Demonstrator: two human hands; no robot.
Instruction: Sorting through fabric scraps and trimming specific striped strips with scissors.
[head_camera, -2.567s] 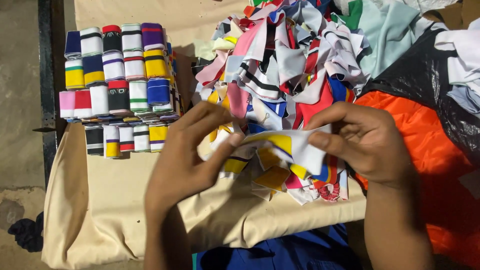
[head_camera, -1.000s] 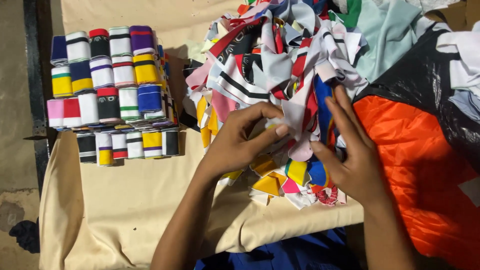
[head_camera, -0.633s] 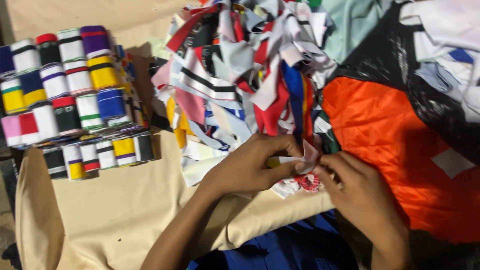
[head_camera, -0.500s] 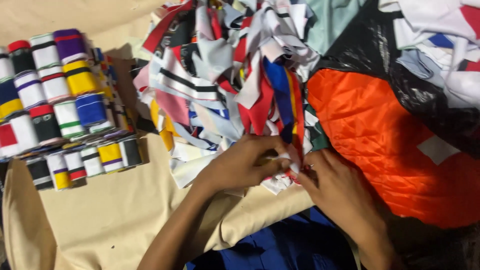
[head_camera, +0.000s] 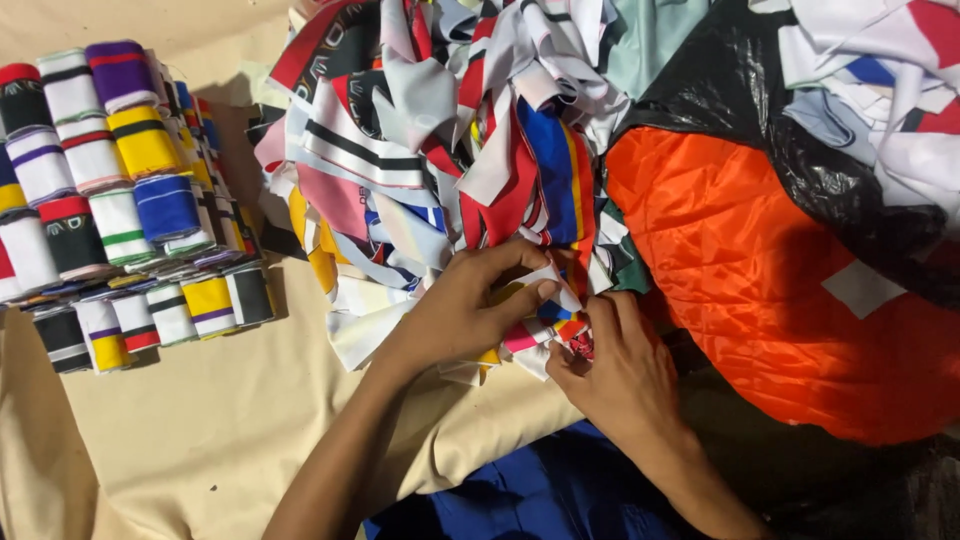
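My left hand (head_camera: 470, 310) and right hand (head_camera: 615, 365) are both pinched onto a small multicoloured fabric strip (head_camera: 550, 300) at the near edge of the scrap pile (head_camera: 440, 150). Pile sits on the beige cloth (head_camera: 220, 420), between the folded striped stacks (head_camera: 120, 190) and the orange bag (head_camera: 760, 270)

The heap of fabric strips (head_camera: 440, 150) under my fingers (head_camera: 520, 275) mixes red, white, blue, yellow, pink and black stripes. Beside it, the rolled bands (head_camera: 110, 190) are white, black, yellow, purple and blue, each striped. The cloth (head_camera: 200, 420) beneath is beige; the bag (head_camera: 760, 280) is orange.
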